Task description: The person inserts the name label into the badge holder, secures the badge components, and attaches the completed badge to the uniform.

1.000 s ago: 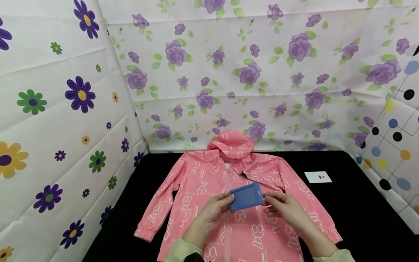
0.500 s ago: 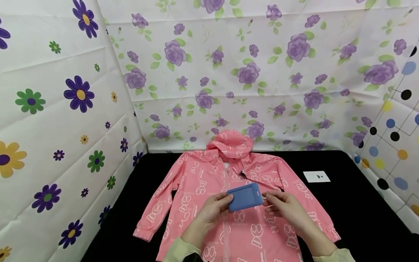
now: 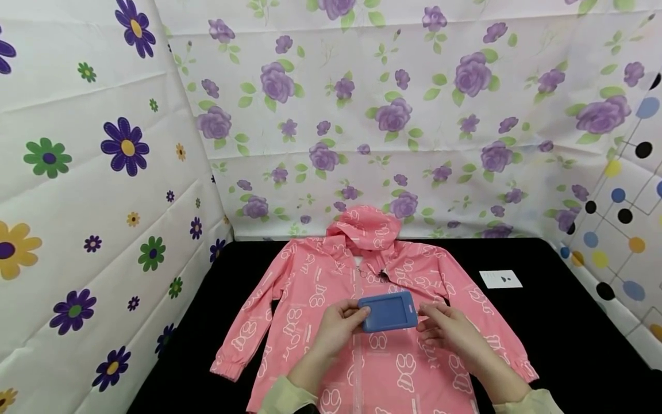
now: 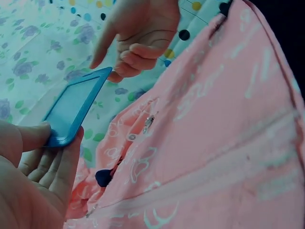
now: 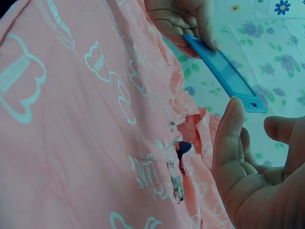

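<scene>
A blue card holder [image 3: 388,311] with a framed window and a small slot at one end is held up above a pink hooded jacket [image 3: 331,282]. My left hand [image 3: 338,328] pinches its left end, thumb on the front and fingers behind. Beside the slotted end is my right hand [image 3: 450,330], thumb and fingers spread apart and gripping nothing. In the right wrist view, a fingertip of the right hand [image 5: 262,176] lies close to the holder's edge [image 5: 224,71]; whether it touches cannot be told. The window's contents are unclear.
The jacket lies spread front up, hood away from me, on a black tabletop [image 3: 569,322]. A white card [image 3: 500,279] with small dark marks lies to its right. Patterned cloth walls [image 3: 362,115] stand behind and at both sides. A dark tag or charm [image 5: 183,148] sits near the zipper.
The holder has tilted slightly, its slotted right end turning a little lower. The right hand's fingers stand a bit further from that end. The left hand keeps its pinch.
</scene>
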### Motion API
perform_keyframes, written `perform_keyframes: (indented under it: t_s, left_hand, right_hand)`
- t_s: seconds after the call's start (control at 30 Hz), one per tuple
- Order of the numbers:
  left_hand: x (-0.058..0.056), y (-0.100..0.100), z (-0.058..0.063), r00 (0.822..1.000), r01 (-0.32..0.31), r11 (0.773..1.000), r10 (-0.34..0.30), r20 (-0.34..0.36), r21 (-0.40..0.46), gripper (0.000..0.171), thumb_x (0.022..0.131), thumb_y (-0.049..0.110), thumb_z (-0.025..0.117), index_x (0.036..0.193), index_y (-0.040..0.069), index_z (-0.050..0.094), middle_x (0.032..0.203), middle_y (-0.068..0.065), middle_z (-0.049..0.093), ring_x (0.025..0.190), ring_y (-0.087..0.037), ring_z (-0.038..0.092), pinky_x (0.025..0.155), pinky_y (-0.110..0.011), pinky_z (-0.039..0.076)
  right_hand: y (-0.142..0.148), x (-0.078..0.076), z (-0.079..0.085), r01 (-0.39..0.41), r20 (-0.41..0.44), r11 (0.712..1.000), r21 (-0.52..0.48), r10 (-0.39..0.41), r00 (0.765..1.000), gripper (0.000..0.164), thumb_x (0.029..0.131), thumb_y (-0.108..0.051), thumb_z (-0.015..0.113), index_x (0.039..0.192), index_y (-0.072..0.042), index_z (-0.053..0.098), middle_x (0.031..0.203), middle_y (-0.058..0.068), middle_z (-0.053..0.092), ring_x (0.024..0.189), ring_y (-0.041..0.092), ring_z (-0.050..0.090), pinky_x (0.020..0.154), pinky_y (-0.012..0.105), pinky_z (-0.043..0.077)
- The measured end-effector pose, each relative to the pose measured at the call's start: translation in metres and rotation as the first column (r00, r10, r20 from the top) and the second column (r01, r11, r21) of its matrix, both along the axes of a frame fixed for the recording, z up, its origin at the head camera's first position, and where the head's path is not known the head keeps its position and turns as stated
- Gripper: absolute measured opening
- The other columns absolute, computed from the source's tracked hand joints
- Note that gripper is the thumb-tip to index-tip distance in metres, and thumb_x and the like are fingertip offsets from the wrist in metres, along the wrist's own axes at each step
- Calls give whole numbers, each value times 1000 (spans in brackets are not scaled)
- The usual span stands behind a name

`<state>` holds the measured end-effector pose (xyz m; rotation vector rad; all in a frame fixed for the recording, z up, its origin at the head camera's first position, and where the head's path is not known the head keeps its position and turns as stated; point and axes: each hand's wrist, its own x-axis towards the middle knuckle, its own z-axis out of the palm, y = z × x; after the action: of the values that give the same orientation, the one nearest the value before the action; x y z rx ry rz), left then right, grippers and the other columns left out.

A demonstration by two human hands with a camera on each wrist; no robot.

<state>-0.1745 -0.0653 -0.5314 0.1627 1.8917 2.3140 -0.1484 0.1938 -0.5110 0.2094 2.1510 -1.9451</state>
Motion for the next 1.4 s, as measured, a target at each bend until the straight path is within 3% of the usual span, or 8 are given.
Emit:
perform_keyframes:
  t_s: [0.3, 0.7, 0.8, 1.03, 1.13, 1.27, 1.33, 1.4]
  left_hand:
    - [5, 1, 5, 970, -57, 987, 19, -241, -151, 13, 97, 2, 77, 104, -7, 72, 93, -15, 76, 82, -14, 74, 76, -23, 63]
    - [11, 1, 5, 915, -98, 974, 8, -404, -203, 6, 95, 3, 80, 97, 2, 75, 89, -6, 77, 81, -12, 74, 77, -25, 63]
    - [12, 0, 4, 864, -120, 964, -16, -503, -237, 7, 94, 3, 81, 97, 7, 78, 91, -2, 78, 83, -15, 76, 80, -29, 65]
    - [11, -4, -2, 629, -216, 931, -99, -772, -295, 14, 87, -3, 84, 97, 8, 82, 102, -5, 80, 97, -21, 77, 92, -32, 63]
    - [10, -4, -4, 570, -254, 918, -113, -814, -305, 15, 86, -4, 85, 97, 7, 82, 106, -8, 80, 103, -22, 77, 98, -32, 60]
    - [9, -3, -5, 600, -270, 909, -100, -793, -319, 22, 84, -9, 85, 100, 6, 82, 117, -12, 77, 114, -30, 74, 105, -38, 58]
    - [10, -2, -5, 655, -263, 906, -85, -751, -332, 30, 84, -10, 84, 109, 5, 80, 128, -13, 73, 123, -33, 69, 110, -42, 55]
    - [12, 0, -5, 745, -208, 924, -63, -664, -321, 39, 87, -10, 81, 124, 1, 74, 138, -16, 68, 130, -36, 65, 113, -43, 51]
  right_hand:
    - [-2, -2, 0, -30, 68, 997, -65, 34, 997, 76, 107, -58, 58, 140, 11, 52, 91, 11, 74, 79, 20, 74, 75, 33, 66]
    - [0, 0, -2, -72, 104, 992, -106, 83, 991, 73, 110, -53, 53, 145, 10, 41, 91, 8, 72, 77, 14, 71, 73, 27, 64]
    - [1, 0, -1, -90, 125, 988, -124, 105, 987, 71, 109, -56, 53, 136, 9, 47, 89, 5, 70, 75, 12, 69, 70, 25, 63]
    - [2, 0, -2, -130, 108, 977, -166, 149, 983, 58, 107, -49, 62, 127, 5, 60, 86, 2, 71, 72, 9, 68, 69, 22, 62]
    - [3, 0, -2, -135, 79, 974, -183, 152, 985, 42, 107, -40, 66, 120, 1, 65, 85, 3, 72, 71, 7, 68, 68, 22, 63]
    - [3, 0, -1, -130, 56, 974, -187, 143, 988, 36, 106, -34, 68, 117, 0, 64, 88, 4, 72, 70, 6, 68, 69, 21, 63]
    - [2, -1, -1, -119, 55, 975, -185, 132, 990, 37, 106, -33, 69, 119, 1, 63, 89, 5, 72, 71, 5, 69, 70, 21, 63]
    - [1, -1, -2, -111, 50, 975, -191, 123, 991, 37, 106, -32, 69, 121, 2, 62, 89, 5, 72, 72, 6, 70, 70, 21, 63]
